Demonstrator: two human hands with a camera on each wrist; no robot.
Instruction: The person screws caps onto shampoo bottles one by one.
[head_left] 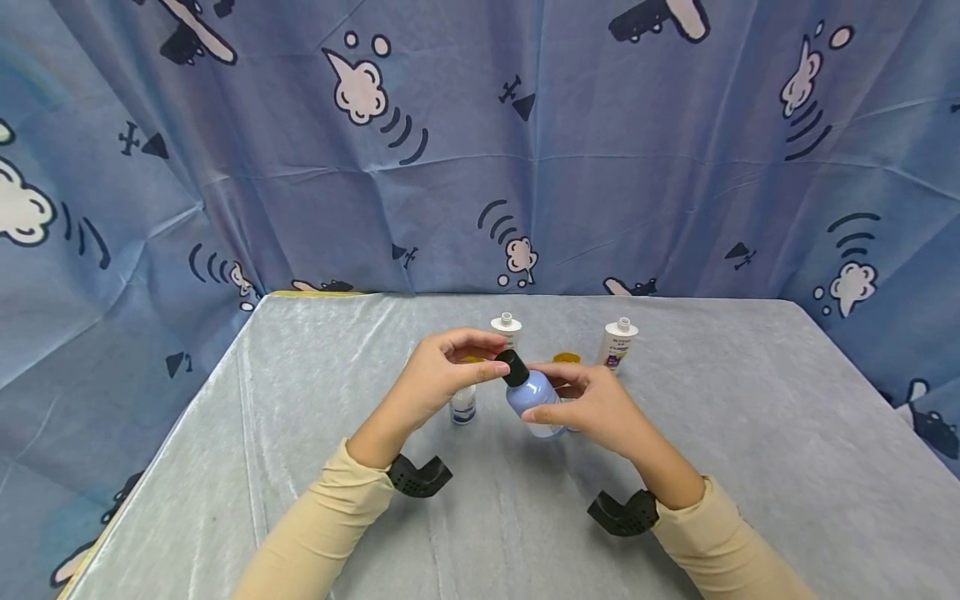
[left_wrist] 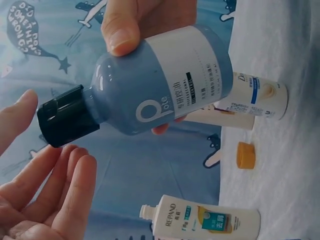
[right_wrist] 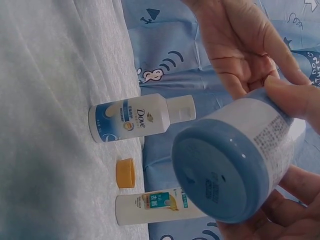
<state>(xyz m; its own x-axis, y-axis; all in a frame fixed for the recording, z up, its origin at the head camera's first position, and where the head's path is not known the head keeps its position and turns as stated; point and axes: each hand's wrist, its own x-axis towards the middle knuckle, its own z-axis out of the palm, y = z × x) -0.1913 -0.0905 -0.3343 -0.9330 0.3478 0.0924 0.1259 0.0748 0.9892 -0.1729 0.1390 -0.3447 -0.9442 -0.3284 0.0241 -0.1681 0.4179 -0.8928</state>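
A blue bottle (head_left: 532, 393) with a white label is held tilted above the table, its black cap (head_left: 514, 367) pointing up and left. The right hand (head_left: 602, 410) grips the body, thumb on the near side; the other fingers are partly hidden behind it. At the black cap is the left hand (head_left: 441, 368), pinching it between thumb and fingertips. In the left wrist view, the cap (left_wrist: 67, 116) sits on the bottle's neck. The right wrist view shows the blue bottle's base (right_wrist: 220, 172). Behind the hands, a white Dove bottle (right_wrist: 132, 118) stands upright on the table.
Two white capless bottles, one left (head_left: 507, 324) and one right (head_left: 617, 343), stand farther back on the grey cloth-covered table (head_left: 720, 400). A yellow cap (left_wrist: 245, 155) rests near them. Another Dove bottle (left_wrist: 257, 95) stands on the right. A blue patterned curtain (head_left: 450, 167) hangs behind.
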